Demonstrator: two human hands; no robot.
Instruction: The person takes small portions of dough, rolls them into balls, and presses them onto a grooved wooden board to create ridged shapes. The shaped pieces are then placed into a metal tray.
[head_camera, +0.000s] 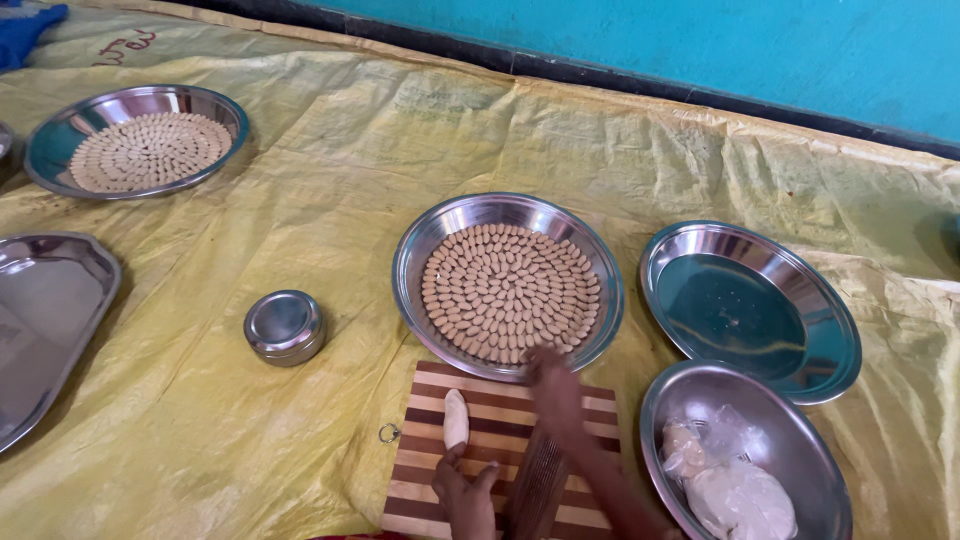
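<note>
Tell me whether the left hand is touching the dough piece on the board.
Touching. The head view shows the left hand's fingertips meeting the lower end of the dough piece on the striped board.

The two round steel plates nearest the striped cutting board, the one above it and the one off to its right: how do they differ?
The plate above the board is packed with small tan dough pieces laid in rings; the right plate is bare and reflects the teal wall. The right hand, blurred, is at the filled plate's near rim; no hand is near the bare one. Both are round, shiny, rimmed steel, resting on the yellow sheet.
</note>
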